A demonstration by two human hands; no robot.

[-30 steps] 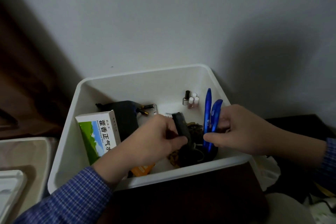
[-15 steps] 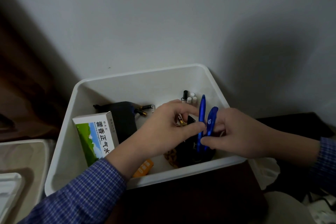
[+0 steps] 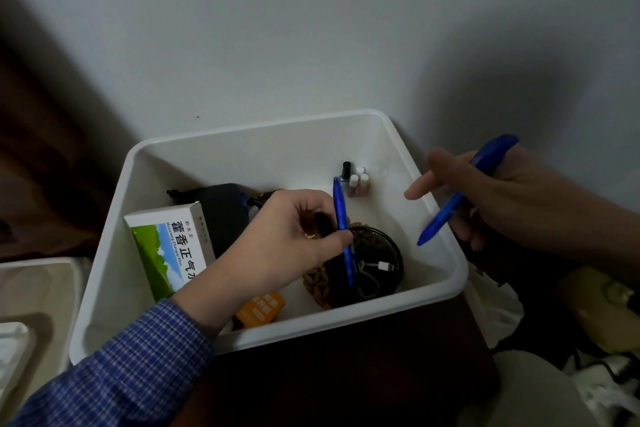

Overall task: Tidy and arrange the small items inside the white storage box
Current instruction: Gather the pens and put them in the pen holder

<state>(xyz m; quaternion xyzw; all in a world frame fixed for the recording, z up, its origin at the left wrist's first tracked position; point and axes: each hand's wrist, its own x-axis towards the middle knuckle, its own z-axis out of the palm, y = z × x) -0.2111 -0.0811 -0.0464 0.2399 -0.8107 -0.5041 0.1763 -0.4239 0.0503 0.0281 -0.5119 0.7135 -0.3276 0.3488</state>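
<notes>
The white storage box (image 3: 446, 239) stands against the wall. Inside the box, my left hand (image 3: 280, 243) grips one blue pen (image 3: 343, 229) nearly upright, along with a small dark item and something yellowish. My right hand (image 3: 502, 198) holds a second blue pen (image 3: 460, 194) slanted above the box's right rim, forefinger stretched out. The box holds a green-and-white medicine carton (image 3: 169, 246), a dark pouch (image 3: 225, 215), an orange packet (image 3: 259, 308), small nail-polish bottles (image 3: 355, 178) and a round black container (image 3: 377, 260) with a cable and brown beads.
A second pale bin (image 3: 38, 291) sits to the left of the box. A white plastic bag (image 3: 495, 308) and cables lie at the right, below my right arm. The box rests on a dark surface (image 3: 346, 378).
The two blue pens, held together by my right hand before, are now split. My left hand took one and keeps it in the box; my right hand drew back right and up with the other.
</notes>
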